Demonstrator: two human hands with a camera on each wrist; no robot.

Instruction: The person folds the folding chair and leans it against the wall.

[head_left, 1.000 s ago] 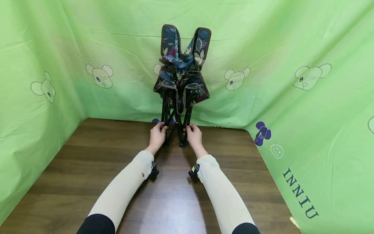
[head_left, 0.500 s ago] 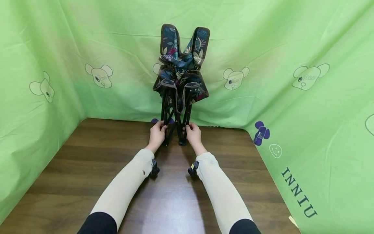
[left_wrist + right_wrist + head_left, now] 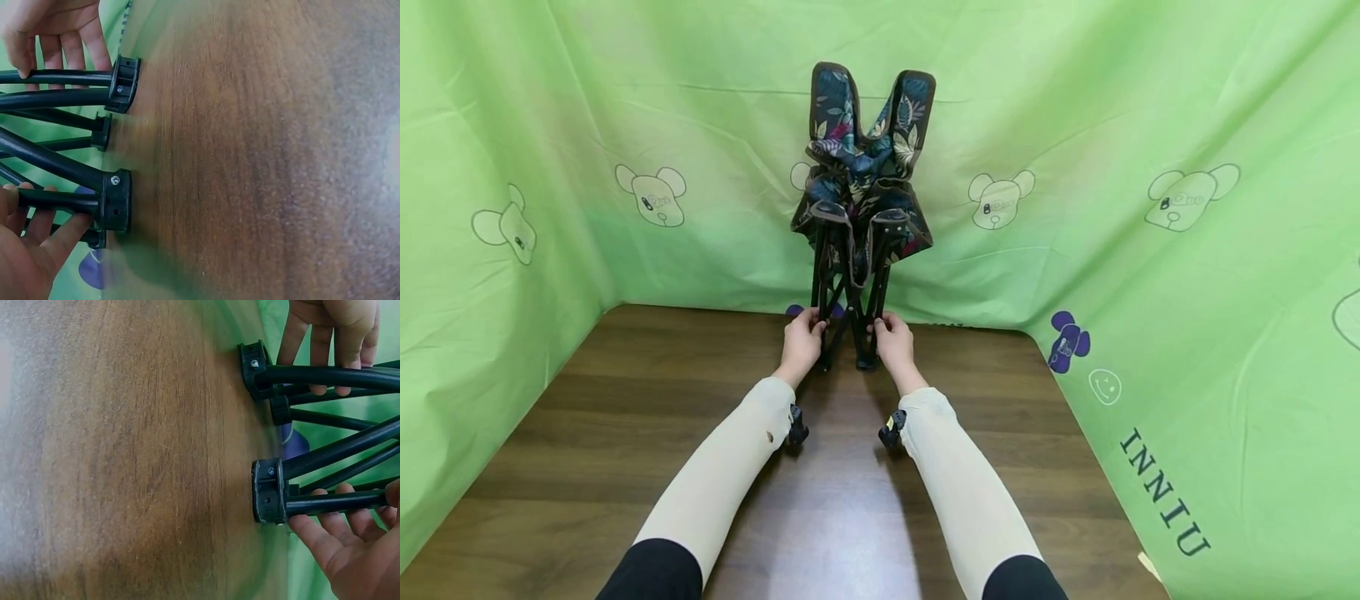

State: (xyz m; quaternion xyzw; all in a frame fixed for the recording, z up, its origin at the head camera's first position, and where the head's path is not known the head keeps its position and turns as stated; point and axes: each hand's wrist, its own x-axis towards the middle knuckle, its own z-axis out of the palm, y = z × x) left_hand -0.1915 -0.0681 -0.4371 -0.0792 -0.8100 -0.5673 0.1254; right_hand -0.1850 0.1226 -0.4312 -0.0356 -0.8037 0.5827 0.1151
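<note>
A folding chair (image 3: pixel 863 179) with dark floral fabric and black tube legs stands upright, folded narrow, near the back of the table. My left hand (image 3: pixel 802 337) grips a leg tube on its left side, thumb and fingers around it. On the other side my right hand (image 3: pixel 895 342) holds another leg tube the same way. Black plastic feet (image 3: pixel 117 200) join the tube ends at the tabletop in the left wrist view. In the right wrist view, the fingers of my right hand (image 3: pixel 362 556) wrap beneath a tube just above its foot (image 3: pixel 269 490).
The brown wooden tabletop (image 3: pixel 850 500) stretches from the chair toward me. Green cloth (image 3: pixel 700 100) with mouse-head prints hangs behind and at both sides. A small pale object (image 3: pixel 1150 567) lies at the right edge.
Both hands keep their hold on the legs. The chair and the hands shift very slightly left and upward in the head view; the backdrop prints slide left too.
</note>
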